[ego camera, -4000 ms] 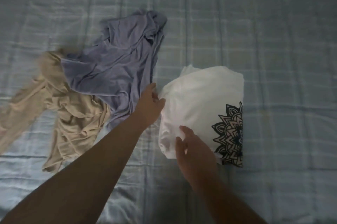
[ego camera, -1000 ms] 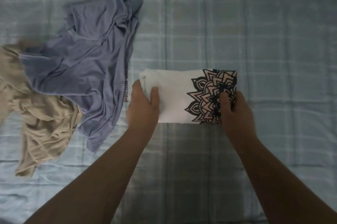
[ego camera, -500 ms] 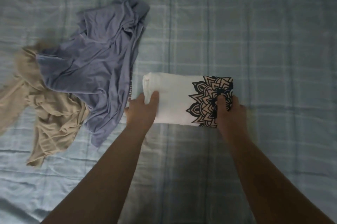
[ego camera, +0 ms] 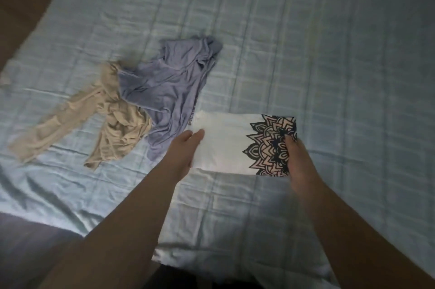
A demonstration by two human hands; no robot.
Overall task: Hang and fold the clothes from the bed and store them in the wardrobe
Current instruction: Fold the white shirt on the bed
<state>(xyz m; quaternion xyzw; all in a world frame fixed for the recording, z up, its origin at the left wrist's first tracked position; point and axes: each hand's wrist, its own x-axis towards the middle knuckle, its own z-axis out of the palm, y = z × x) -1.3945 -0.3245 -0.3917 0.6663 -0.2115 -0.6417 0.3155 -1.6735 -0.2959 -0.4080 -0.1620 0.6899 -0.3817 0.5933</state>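
Folded white T-shirt with black mandala print (ego camera: 223, 145) near the bed's (ego camera: 329, 53) front edge, gripped at both ends: left hand (ego camera: 182, 151) thumb over its left end, right hand (ego camera: 297, 159) fingers curled on the print. Crumpled lavender shirt (ego camera: 169, 86) touching its left, overlapping beige garment (ego camera: 113, 124) toward left edge.

light: dim, cool, bluish | brightest: white folded shirt (ego camera: 223, 143) and sheet sheen at lower left of the bed (ego camera: 329, 53) | shadows: soft, under the forearms | blur: slight motion softness throughout | edges: wide-angle bending, dark corners
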